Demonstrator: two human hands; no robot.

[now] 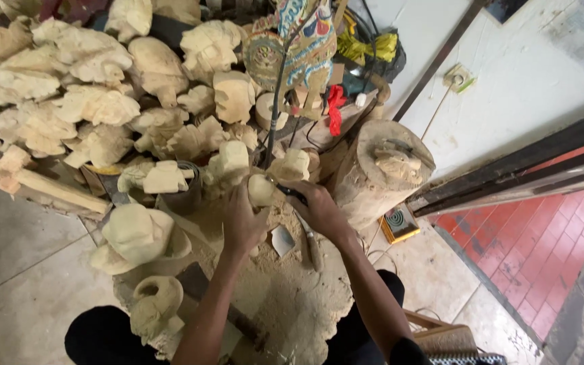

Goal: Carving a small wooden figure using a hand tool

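Observation:
My left hand [241, 220] is wrapped around a small pale wooden carving [261, 190], holding it above a floor patch covered in wood dust. My right hand [319, 209] grips a thin dark-handled carving tool [290, 192] with its tip pressed against the carving. A flat metal blade [282, 240] and another tool with a wooden handle [310, 243] lie on the sawdust just below my hands.
A large heap of rough pale wooden heads [89, 88] fills the upper left. A painted figure [299, 47] stands behind. To the right a wooden stump [380, 172] carries a carved piece. A white wall, dark door rail and red tiles lie at right.

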